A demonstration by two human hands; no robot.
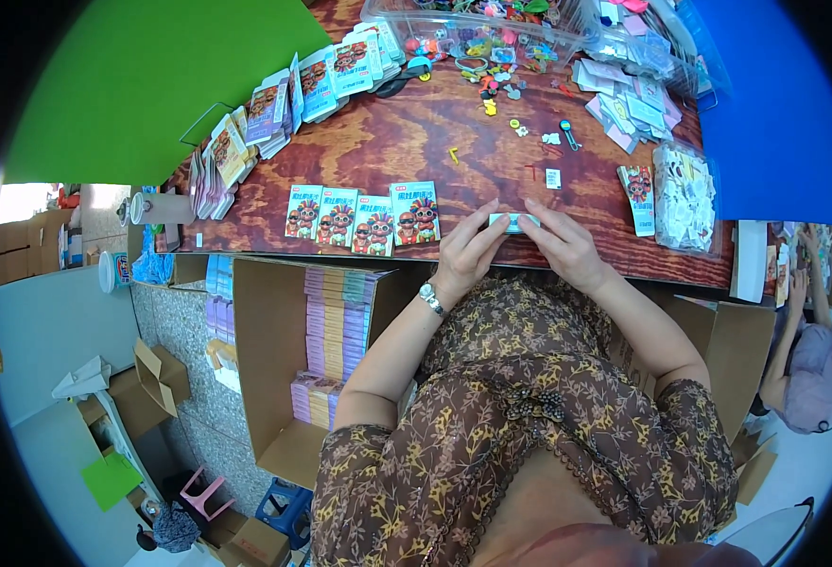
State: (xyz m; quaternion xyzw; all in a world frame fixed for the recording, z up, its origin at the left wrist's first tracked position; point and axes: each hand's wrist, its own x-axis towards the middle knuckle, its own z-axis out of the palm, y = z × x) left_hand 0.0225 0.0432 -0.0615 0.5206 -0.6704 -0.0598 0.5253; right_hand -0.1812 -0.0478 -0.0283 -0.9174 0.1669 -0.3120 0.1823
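Observation:
At the table's near edge, my left hand (466,249) and my right hand (570,248) are closed on a small light-blue and white box (509,225). Fingers of both hands rest on its upper side, and only a narrow face of it shows between them. To the left of my left hand lie several flat printed boxes (414,213) in an overlapping row, with colourful cartoon figures on them. Another such box (637,200) lies to the right, against a clear plastic tub (688,200) full of small white pieces.
Stacks of printed boxes (317,87) curve along the table's left side. Small toys (492,90) lie scattered before a clear bin (492,36). Piled cards (631,106) sit at the far right. An open carton (279,350) stands below the left edge. Another person (810,373) works at the right.

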